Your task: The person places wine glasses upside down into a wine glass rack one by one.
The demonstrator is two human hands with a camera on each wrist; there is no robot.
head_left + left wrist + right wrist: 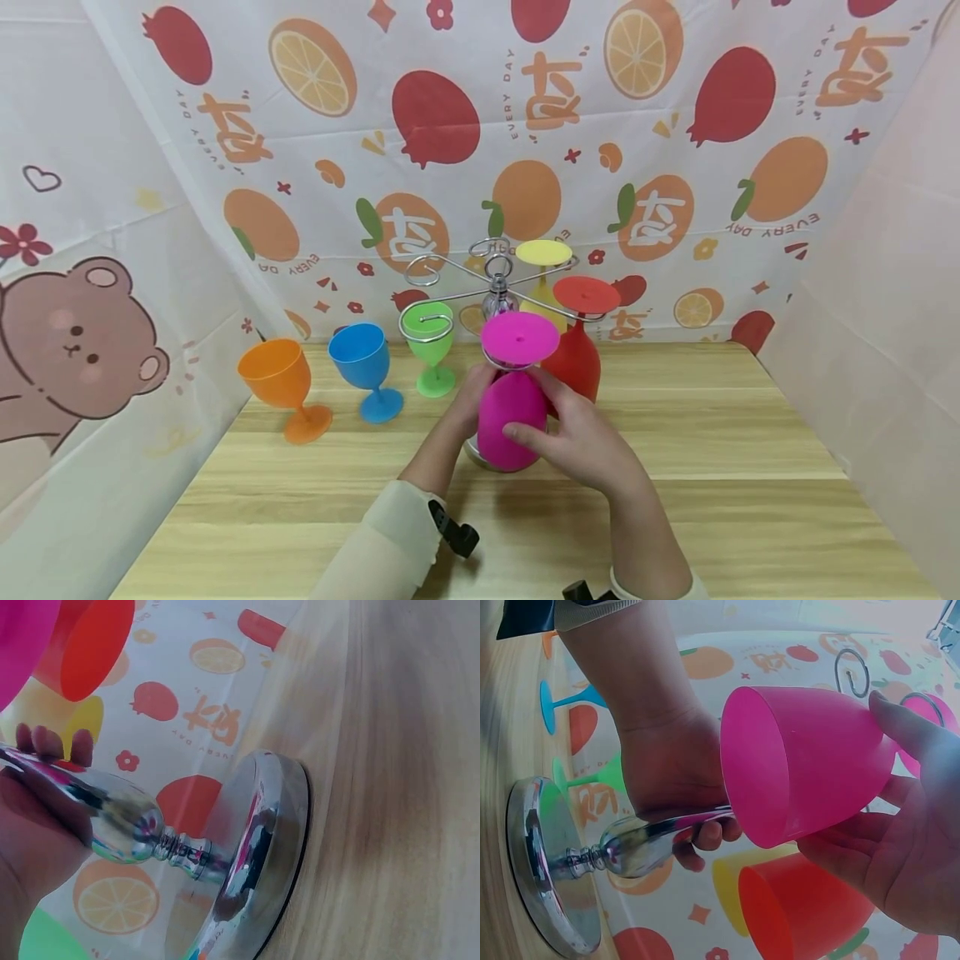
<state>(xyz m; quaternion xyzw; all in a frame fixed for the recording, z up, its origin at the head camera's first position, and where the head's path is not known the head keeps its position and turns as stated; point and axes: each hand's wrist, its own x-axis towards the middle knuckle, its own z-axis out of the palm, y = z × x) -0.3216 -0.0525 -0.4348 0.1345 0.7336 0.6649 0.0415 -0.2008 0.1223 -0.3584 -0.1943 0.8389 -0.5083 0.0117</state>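
A chrome goblet rack [127,817] with curled wire arms stands on the table, and my left hand [667,772] is wrapped around its post. My right hand [588,437] holds a pink goblet [512,425] upside down by the bowl, thumb on the near side and fingers on the far side. The pink foot lies on top of a front wire loop, and the bowl hangs below it. Beside it, a red goblet [576,358] and a yellow goblet [543,252] hang inverted from other arms. In the head view the pink bowl and rack partly hide the left hand's fingers.
Left of the rack, an orange goblet [277,375], a blue goblet [362,357] and a green goblet [431,333] stand upright on the wooden table [712,467]. Fruit-printed cloth [480,192] hangs behind the table; plain-looking cloth [885,333] flanks the right.
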